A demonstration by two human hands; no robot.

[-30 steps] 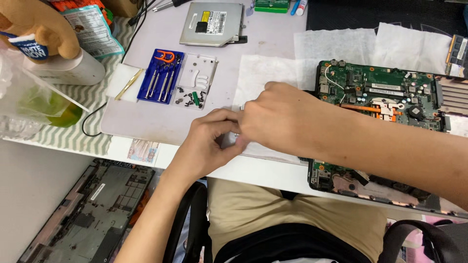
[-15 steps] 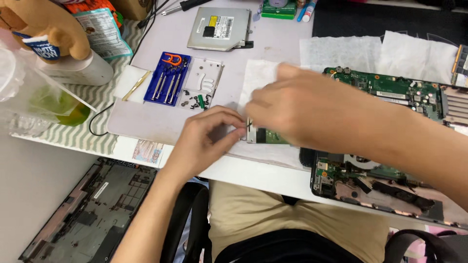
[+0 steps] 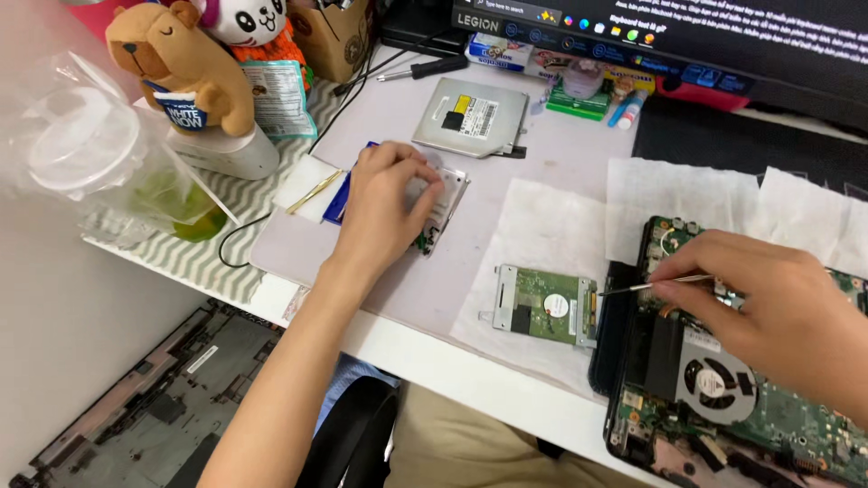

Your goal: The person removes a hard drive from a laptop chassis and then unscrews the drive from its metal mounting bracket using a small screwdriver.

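Observation:
My left hand lies palm down, fingers curled, on a white plastic parts tray beside a blue tool case; what is under the fingertips is hidden. My right hand pinches a thin metal tool whose tip points left over the edge of an opened laptop. The laptop's green board and round fan are exposed. A hard drive in a metal bracket lies on a white paper towel between my hands, touched by neither.
A silver optical drive lies at the back of the grey mat. Plush toys and a plastic cup with green drink stand at the left. A monitor is behind. A laptop bottom cover lies on the floor.
Both hands were together over the hard drive at the table's front. My left hand has since gone to the parts tray, my right hand to the laptop with the tool, leaving the drive lying free.

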